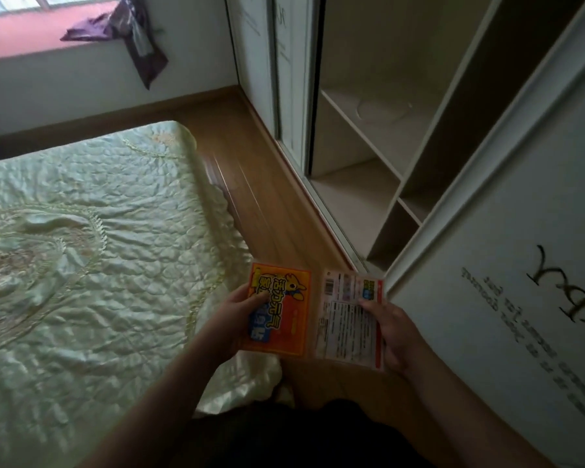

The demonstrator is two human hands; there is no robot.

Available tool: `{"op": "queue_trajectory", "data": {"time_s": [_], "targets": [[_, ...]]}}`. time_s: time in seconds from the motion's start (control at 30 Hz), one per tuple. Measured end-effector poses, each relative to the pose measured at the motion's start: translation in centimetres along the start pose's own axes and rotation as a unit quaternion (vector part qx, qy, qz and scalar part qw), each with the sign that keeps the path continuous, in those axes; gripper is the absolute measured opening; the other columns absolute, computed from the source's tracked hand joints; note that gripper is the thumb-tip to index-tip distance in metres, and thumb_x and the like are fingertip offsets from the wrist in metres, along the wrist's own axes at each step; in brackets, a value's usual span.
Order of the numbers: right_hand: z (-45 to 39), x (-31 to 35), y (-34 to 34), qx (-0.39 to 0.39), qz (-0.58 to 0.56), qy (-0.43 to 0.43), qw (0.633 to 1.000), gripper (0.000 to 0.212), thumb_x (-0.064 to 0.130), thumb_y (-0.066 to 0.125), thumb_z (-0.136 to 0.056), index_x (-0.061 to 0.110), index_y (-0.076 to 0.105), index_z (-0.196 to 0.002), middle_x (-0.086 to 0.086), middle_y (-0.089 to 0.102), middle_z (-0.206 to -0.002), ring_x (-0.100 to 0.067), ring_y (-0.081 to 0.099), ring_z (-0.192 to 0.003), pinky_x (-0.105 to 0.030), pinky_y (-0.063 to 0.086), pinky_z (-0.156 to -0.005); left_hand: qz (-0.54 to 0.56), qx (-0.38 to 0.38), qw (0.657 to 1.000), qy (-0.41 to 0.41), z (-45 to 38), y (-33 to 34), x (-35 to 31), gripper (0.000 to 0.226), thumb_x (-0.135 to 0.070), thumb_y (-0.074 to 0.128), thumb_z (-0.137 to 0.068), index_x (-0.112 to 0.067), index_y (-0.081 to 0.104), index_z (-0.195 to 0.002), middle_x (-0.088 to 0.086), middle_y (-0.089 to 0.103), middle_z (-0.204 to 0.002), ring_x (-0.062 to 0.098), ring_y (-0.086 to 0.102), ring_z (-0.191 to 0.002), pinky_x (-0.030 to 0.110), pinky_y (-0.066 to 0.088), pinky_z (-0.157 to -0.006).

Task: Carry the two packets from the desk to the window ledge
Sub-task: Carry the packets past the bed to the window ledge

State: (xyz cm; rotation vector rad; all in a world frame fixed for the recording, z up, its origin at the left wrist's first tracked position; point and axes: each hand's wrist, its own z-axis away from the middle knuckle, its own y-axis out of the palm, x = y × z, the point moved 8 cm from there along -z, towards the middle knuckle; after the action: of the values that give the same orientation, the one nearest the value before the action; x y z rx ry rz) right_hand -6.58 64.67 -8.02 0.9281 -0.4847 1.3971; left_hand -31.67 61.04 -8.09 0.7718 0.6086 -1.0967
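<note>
The left hand [237,319] grips the orange packet [279,309], thumb across its printed front; the right hand [390,336] pinches the second packet [348,319], its back side up. Both packets sit side by side just right of the bed [81,238], over the wooden floor [267,204]. The window ledge [31,35] lies well beyond the bed.

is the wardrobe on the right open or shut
Open. The wardrobe has its sliding door pushed aside toward the window, so bare shelves and dividers show inside. Nothing is visible on them.

Bed [81,231] left – open wardrobe [368,146] right – wood floor [267,204].
</note>
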Motion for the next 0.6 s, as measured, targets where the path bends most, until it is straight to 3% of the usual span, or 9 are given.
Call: {"op": "queue_trajectory", "data": {"time_s": [0.1,0.33,0.5,0.6], "targets": [[-4.5,3.3,2.2,-0.002,0.053,-0.017,0.998,0.020,0.018,0.052,-0.097,0.007,0.065,-0.107,-0.019,0.073,-0.099,-0.028,0.075,-0.082,-0.040,0.061,-0.067,-0.001,0.010,1.000,0.006,-3.8,-0.9,-4.4,0.019,-0.012,0.059,-0.092,-0.011,0.064,-0.110,0.012,0.078,-0.085,0.025,0.075,-0.071,0.039,0.060,-0.057],[-13.8,9.5,4.6,-0.012,0.069,-0.017,0.997,0.019,0.020,0.056,-0.095,0.008,0.067,-0.104,-0.021,0.073,-0.104,-0.040,0.071,-0.098,-0.057,0.054,-0.090,0.023,0.008,1.000,0.015,-11.8,-1.8,-11.5,0.022,-0.011,0.058,-0.092,-0.009,0.063,-0.113,0.014,0.077,-0.090,0.027,0.075,-0.074,0.041,0.061,-0.061],[-20.0,13.1,5.6,0.014,0.071,-0.002,0.997,0.018,0.016,0.055,-0.096,0.006,0.066,-0.106,-0.020,0.073,-0.101,-0.034,0.071,-0.091,-0.050,0.058,-0.082,0.045,-0.018,0.999,0.008,-16.8,-1.5,-14.3,0.021,-0.012,0.058,-0.092,-0.010,0.064,-0.112,0.015,0.077,-0.090,0.028,0.074,-0.074,0.042,0.061,-0.063],[-24.9,15.5,5.5,0.034,0.107,0.001,0.994,0.023,0.021,0.058,-0.094,0.005,0.066,-0.109,-0.024,0.072,-0.108,-0.039,0.071,-0.098,-0.058,0.055,-0.090,0.058,-0.041,0.997,0.011,-20.3,-1.2,-16.4,0.024,-0.011,0.059,-0.091,-0.007,0.063,-0.115,0.017,0.076,-0.091,0.029,0.074,-0.073,0.043,0.060,-0.063]]}}
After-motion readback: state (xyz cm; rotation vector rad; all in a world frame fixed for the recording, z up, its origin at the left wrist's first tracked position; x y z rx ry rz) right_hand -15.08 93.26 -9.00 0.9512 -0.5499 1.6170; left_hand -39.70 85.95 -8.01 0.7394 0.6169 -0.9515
